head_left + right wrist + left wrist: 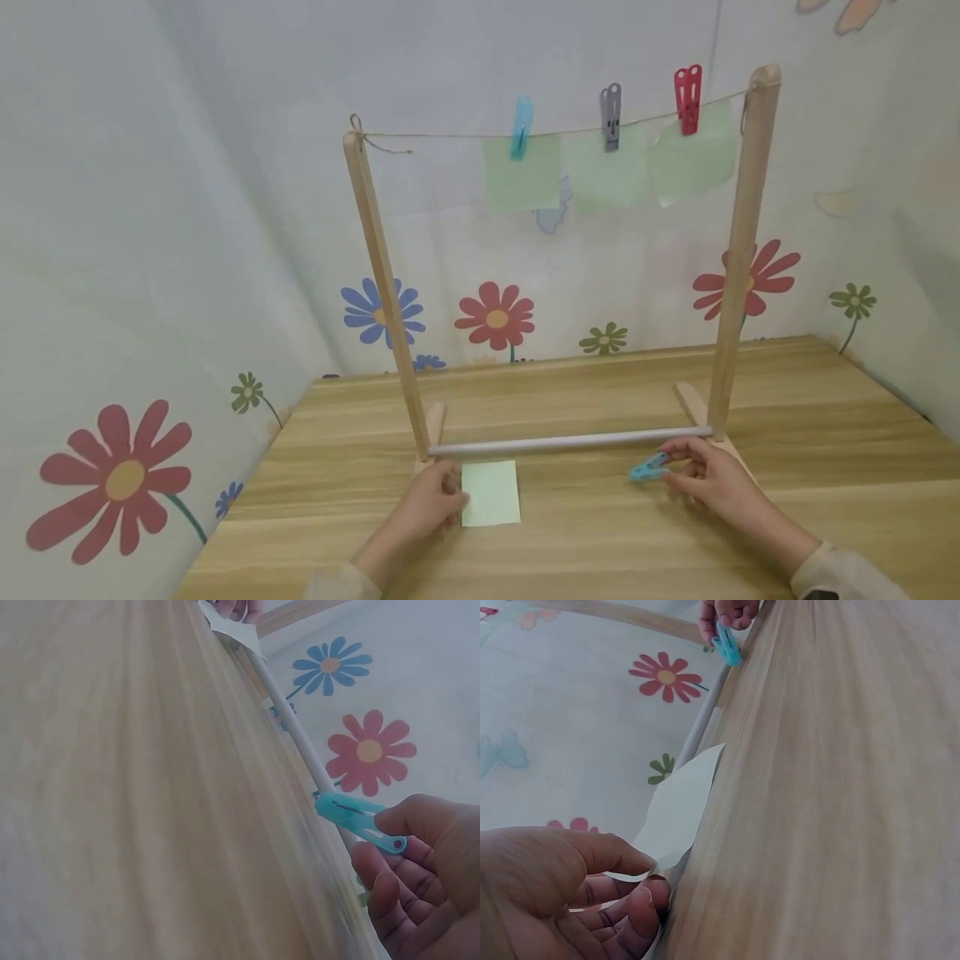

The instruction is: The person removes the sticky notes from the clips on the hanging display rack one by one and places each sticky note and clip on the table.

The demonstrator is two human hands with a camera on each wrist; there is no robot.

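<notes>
Green paper (491, 493) is pinched between our left fingers (641, 911) over the counter (570, 542), while our right fingers (686, 448) grip a blue clothespin (647, 468).

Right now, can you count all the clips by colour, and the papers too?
Light blue clips: 2
Grey clip: 1
Red clip: 1
Pale green papers: 4
Total: 8
</notes>
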